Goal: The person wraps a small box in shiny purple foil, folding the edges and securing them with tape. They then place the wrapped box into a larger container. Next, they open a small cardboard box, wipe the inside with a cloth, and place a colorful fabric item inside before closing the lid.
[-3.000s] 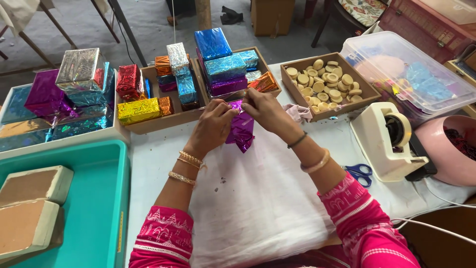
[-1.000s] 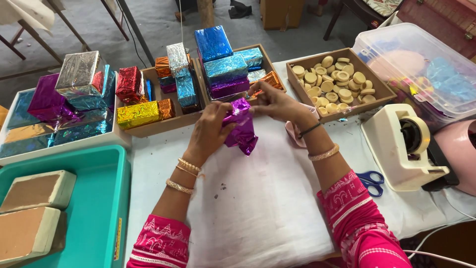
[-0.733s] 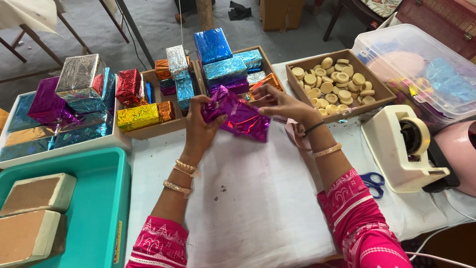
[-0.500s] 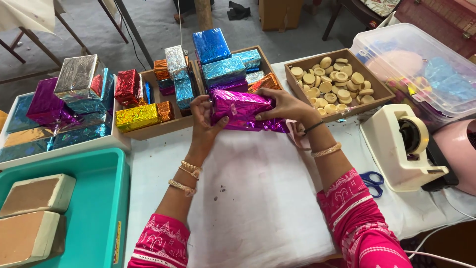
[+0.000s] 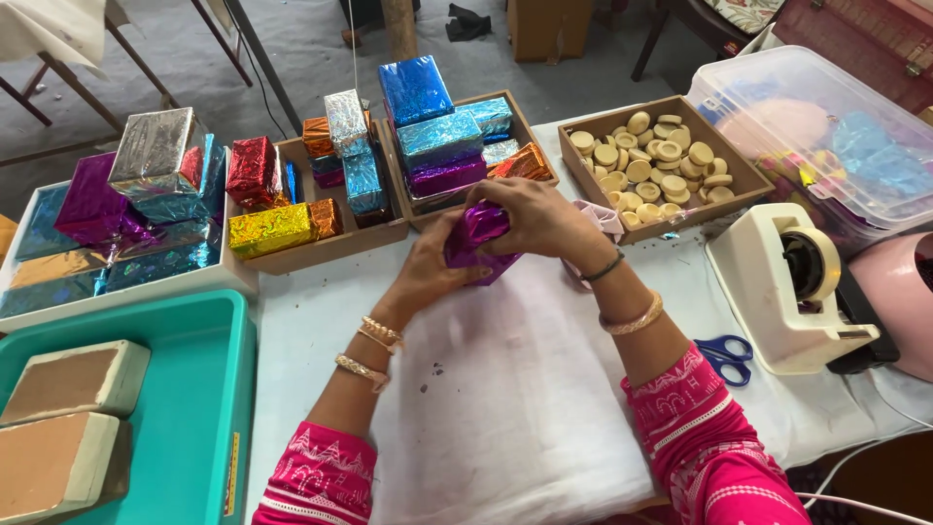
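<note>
While both hands meet over the middle of the worktop (image 5: 321, 311), they've got a crumpled piece of purple foil (image 5: 476, 238) bunched up between them. The left hand (image 5: 432, 272) is cupped under and around it, grip clenched on the foil from about 7 o'clock, and the right hand (image 5: 530, 219) is clamped over the top from 2 o'clock, fingers curled onto the same foil. It sits right at the far edge of a white cloth (image 5: 505, 389) spread in front of the person.

Just past the hands at 12 o'clock there's a wooden tray (image 5: 539, 175) stacked with shiny wrapped blocks in blue and purple, and at 1 o'clock another wooden box (image 5: 739, 175) full of round pale discs. Over at 3 o'clock sits a white tape dispenser (image 5: 792, 292) with blue scissors (image 5: 724, 355) just beside it. At 8 o'clock a teal tub (image 5: 209, 408) holds two tan bars.
</note>
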